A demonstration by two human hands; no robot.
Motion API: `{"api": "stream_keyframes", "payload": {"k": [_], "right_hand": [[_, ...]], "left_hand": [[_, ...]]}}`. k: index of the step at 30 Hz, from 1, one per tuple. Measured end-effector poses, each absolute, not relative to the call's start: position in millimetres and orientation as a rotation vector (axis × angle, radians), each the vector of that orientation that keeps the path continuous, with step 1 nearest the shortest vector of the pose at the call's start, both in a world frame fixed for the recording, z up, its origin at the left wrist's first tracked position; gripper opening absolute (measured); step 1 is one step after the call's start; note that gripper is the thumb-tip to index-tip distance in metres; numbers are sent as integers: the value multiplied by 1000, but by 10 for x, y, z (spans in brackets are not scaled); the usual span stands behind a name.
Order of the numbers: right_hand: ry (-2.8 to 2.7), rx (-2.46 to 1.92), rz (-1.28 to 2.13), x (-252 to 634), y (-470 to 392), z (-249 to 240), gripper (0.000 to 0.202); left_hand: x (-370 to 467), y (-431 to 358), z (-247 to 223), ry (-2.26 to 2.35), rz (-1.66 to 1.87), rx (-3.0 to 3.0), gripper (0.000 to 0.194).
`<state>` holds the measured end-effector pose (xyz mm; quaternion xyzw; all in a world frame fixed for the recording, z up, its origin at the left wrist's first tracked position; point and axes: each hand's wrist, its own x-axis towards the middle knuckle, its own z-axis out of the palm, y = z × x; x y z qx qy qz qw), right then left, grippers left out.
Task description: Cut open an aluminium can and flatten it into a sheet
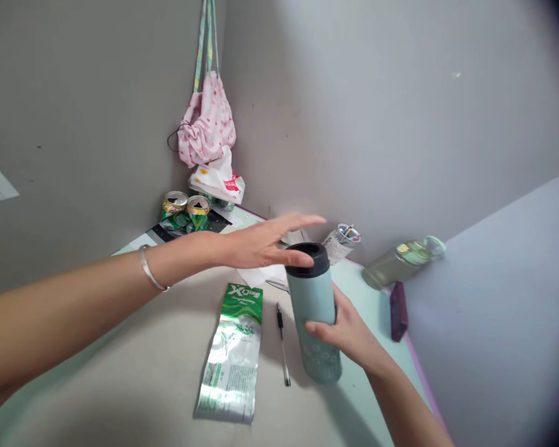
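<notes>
A tall pale-green tumbler (pixel 313 298) with a black lid (pixel 311 249) is upright near the table's right side. Wrapped around its body from the right is my right hand (pixel 347 326), thumb across the front. My left hand (pixel 261 245), with a silver bangle at the wrist, reaches in from the left. Its fingers are stretched out behind the lid and its thumb lies along the lid's near side; whether it presses on the lid I cannot tell. Left of the tumbler lie a black-capped pen (pixel 282 344) and a flat green and silver packet (pixel 233 357).
Two opened drink cans (pixel 198 211) stand at the back left, by a tissue pack (pixel 218 180). A pink cloth bag (pixel 209 121) hangs in the corner. Behind the tumbler is a pen holder (pixel 341 243). A green bottle (pixel 395 264) and a purple phone-like object (pixel 399 312) lean rightward.
</notes>
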<state>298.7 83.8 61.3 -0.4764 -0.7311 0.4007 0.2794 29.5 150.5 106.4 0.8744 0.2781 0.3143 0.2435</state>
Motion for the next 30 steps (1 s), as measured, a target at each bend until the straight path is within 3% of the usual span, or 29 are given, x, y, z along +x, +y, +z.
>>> {"api": "stream_keyframes", "payload": {"k": [4,7,11,16,20,24,30], "right_hand": [[-1988,-1217,1067,2832,837,709,53],[-1985,-1258,989,2737,833,767,55],[-1963,-1318,894,2588,837,731,52],[-1847,-1508,617,2441,922,541,55],[-1820,-1462,659,2463,1013,543,56],[-1887,-1332,772,2554,1029,655,50],[-1896,-1418,660,2538,1024,589,52]], "left_hand": [[503,1418,1197,551,745,2292,49],[503,1412,1246,638,739,2428,51],[532,1427,1287,835,677,2647,36],[677,1477,1311,1246,550,2705,46],[641,1531,1445,1216,448,2669,65],[579,1586,1510,844,499,2805,48],[681,1701,1362,1076,457,2840,41]]}}
